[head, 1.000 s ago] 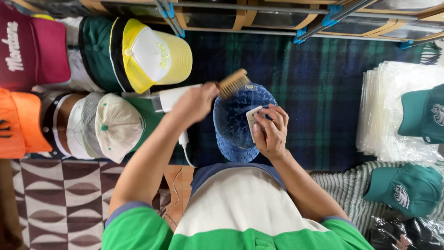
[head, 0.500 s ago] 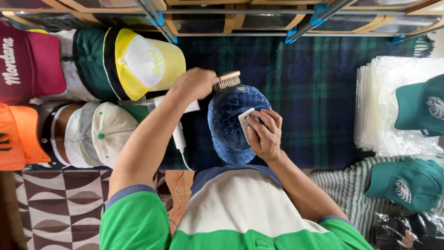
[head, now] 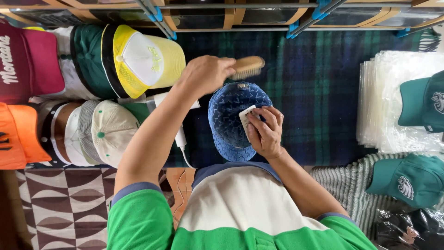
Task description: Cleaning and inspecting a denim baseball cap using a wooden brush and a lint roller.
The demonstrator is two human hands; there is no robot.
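A blue patterned cap (head: 229,118) sits in front of me over the dark plaid blanket (head: 314,92). My right hand (head: 264,131) grips the cap's right side, fingers closed over a white tag (head: 245,116). My left hand (head: 206,74) is closed on a wooden brush (head: 247,67), held just above the cap's far edge, bristles facing down toward the cap.
Several caps lie at the left: maroon (head: 27,65), yellow-and-white (head: 143,60), orange (head: 18,136), beige (head: 108,129). A stack of clear plastic bags (head: 388,106) and green caps (head: 411,178) lie at the right. A white charger and cable (head: 180,139) sit beside the blue cap.
My left hand has carried the brush up and away from the cap's crown to just beyond its far edge. My right hand keeps hold of the cap.
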